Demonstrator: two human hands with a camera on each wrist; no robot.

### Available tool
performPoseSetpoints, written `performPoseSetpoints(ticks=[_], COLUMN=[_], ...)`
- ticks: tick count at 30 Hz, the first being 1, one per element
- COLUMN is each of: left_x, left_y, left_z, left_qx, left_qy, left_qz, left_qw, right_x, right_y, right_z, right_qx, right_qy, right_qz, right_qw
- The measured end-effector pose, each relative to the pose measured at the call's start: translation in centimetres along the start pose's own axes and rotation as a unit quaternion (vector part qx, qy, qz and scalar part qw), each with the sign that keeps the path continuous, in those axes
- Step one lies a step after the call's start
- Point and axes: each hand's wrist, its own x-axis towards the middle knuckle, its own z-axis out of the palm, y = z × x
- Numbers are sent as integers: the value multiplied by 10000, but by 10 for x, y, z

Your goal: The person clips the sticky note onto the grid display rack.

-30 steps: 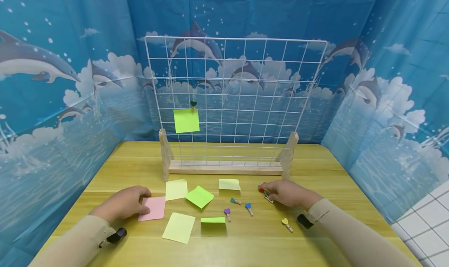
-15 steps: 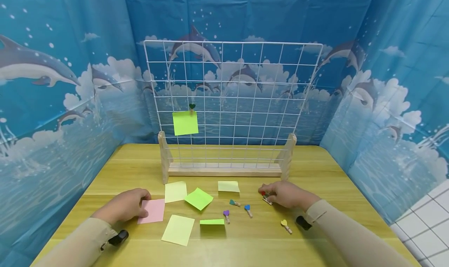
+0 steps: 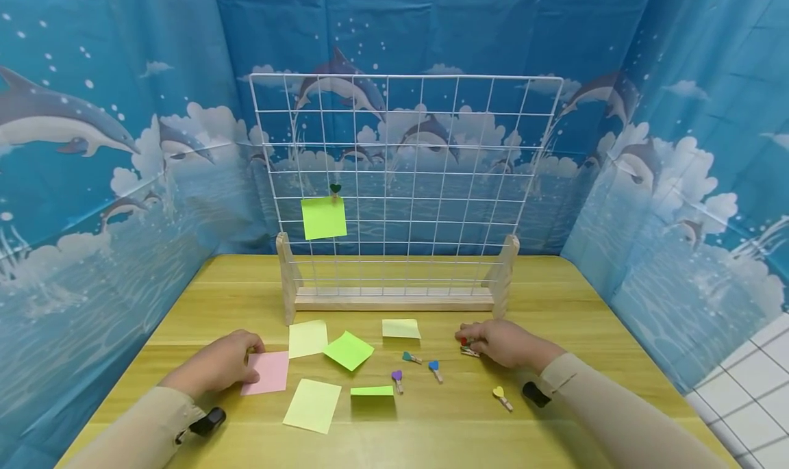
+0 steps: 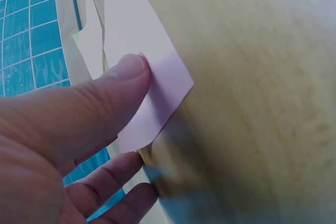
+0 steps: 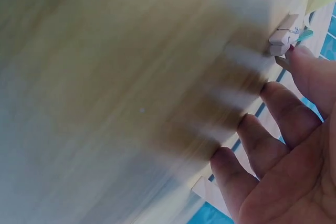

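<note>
My left hand (image 3: 220, 364) pinches a pink sticky note (image 3: 270, 373) at its near left side. In the left wrist view the thumb (image 4: 128, 72) lies on the note's face, with fingertips at its lower edge. At the right, my right hand (image 3: 505, 343) reaches over a clothespin with a red heart (image 3: 464, 341) and another small clothespin (image 3: 470, 352). Up close, the right thumb is right at a wooden clothespin (image 5: 285, 36) with a teal heart, while the other fingers spread apart with their tips at the tabletop.
A white wire grid (image 3: 401, 174) in a wooden stand (image 3: 394, 299) bears a green note (image 3: 324, 217) clipped with a dark heart clothespin (image 3: 335, 189). Yellow notes (image 3: 312, 406) and green notes (image 3: 348, 350) lie in front. Purple (image 3: 397, 378), blue (image 3: 435, 369), teal (image 3: 411, 357) and yellow (image 3: 502, 397) heart clothespins lie between.
The small clothespin under my right fingers has turned to lie more level, and the red heart now sits closer beneath them. My left hand keeps its hold on the pink note; the view has tilted slightly.
</note>
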Motion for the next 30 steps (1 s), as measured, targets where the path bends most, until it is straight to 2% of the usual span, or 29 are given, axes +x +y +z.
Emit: performPoseSetpoints(ticks=[7,11,16,24,30], left_x=[1,0,-2,-3,-4], left_y=[2,1,-2,-3,-4], left_z=[2,2,1,1,-1], left_qx=[-87,-257,-326,-222,-443], left_qy=[0,2,140,400,470], left_qz=[-95,-78,42,126,160], left_qw=[9999,9996,9994,9989,9978], right_x=[1,0,-1,-4,-5], right_y=[1,-1,-4,-6,-7], right_z=[0,-1,-4,-7,-7], right_qx=[-60,-38,37,49,174], right_qy=[139,232,341,675,766], right_qz=[-74,49,229,296,345], right_qw=[9999,9997,9991,9973,9963])
